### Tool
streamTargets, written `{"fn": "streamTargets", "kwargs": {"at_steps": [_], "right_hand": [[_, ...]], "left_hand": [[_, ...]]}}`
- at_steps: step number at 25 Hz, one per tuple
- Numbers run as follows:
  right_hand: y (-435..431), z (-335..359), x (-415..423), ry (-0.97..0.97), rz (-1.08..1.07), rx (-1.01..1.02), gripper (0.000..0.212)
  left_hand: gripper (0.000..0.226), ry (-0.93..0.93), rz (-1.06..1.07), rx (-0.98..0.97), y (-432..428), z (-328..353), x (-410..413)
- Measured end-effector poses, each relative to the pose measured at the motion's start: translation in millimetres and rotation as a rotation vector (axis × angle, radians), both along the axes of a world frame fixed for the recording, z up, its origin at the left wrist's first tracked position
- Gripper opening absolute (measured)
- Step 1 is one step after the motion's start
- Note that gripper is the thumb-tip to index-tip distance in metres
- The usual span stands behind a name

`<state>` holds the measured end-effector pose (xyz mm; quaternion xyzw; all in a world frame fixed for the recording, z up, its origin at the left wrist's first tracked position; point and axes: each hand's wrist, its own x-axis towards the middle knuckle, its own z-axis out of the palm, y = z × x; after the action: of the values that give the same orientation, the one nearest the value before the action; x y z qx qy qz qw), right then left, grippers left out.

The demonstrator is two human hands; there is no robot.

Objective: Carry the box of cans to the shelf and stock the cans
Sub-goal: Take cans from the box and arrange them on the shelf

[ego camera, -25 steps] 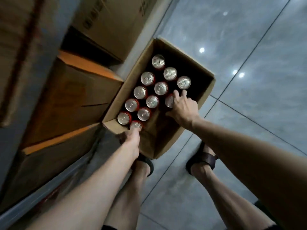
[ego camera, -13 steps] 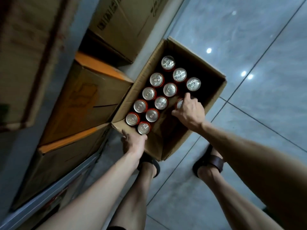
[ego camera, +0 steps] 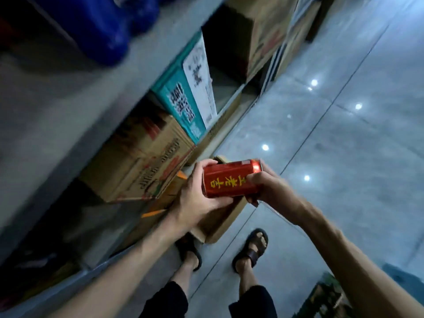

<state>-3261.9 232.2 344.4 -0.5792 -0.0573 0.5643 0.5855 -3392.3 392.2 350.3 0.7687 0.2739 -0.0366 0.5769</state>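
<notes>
Both hands have come up out of the box since a moment ago, and a can has come up with them; the view has swung from the open box toward the shelf.

At far left, the grey shelf [ego camera: 57, 99] runs up the frame, blurred. On it sit brown cartons [ego camera: 142, 161] and a teal carton [ego camera: 181, 97], with dark blue tubs [ego camera: 103, 26] above. No loose cans are visible on it, though the blur hides much.

At centre, the left hand [ego camera: 197, 200] is wrapped under and around one end of a red can [ego camera: 231, 179]. The can lies on its side at waist height, in front of the shelf edge, its yellow lettering facing up. The right hand [ego camera: 268, 189] is curled against the can's other end, by the silver rim. Whether it also holds something beneath cannot be told.

Below the hands, a corner of the box [ego camera: 218, 228] shows on the floor, just beside the shelf and in front of two sandalled feet [ego camera: 250, 249]. Its contents are hidden by the hands. To the right lies bare glossy tile [ego camera: 344, 157].

Judging progress: the carrying looks finished, since the box rests at the shelf. Stocking appears barely begun. This can must yet be placed, and the rest of the box follows.
</notes>
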Motion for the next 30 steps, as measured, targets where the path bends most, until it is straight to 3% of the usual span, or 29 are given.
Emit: {"fn": "streamTargets", "kwargs": {"at_steps": [4, 8, 13, 19, 22, 24, 26, 28, 30], "right_hand": [[15, 135, 8, -0.065, 0.059, 0.038, 0.051], [48, 222, -7, -0.194, 0.153, 0.055, 0.064], [109, 282, -25, -0.361, 0.419, 0.032, 0.068], [192, 299, -73, -0.555, 0.515, 0.002, 0.066], [244, 303, -99, -0.82, 0.628, 0.098, 0.066], [278, 302, -117, -1.179, 0.704, 0.165, 0.073], [310, 295, -134, -1.549, 0.766, 0.219, 0.079], [338, 284, -146, -1.74, 0.817, 0.249, 0.078], [362, 272, -153, -1.87, 0.842, 0.234, 0.078]], "left_hand": [[0.07, 0.038, -0.059, -0.131, 29, 152, 7], [0.055, 0.133, -0.144, -0.257, 68, 250, -10], [0.048, 0.144, -0.141, -0.256, 110, 293, -63], [0.05, 0.025, 0.255, -0.167, 136, 284, -124], [0.056, -0.035, 0.421, -0.112, 160, 270, -154], [0.064, 0.031, 0.503, 0.015, 172, 255, -172], [0.092, 0.336, 0.503, 0.201, 183, 237, -191], [0.123, 0.623, 0.375, 0.316, 188, 219, -208], [0.134, 0.742, 0.245, 0.313, 194, 209, -218]]}}
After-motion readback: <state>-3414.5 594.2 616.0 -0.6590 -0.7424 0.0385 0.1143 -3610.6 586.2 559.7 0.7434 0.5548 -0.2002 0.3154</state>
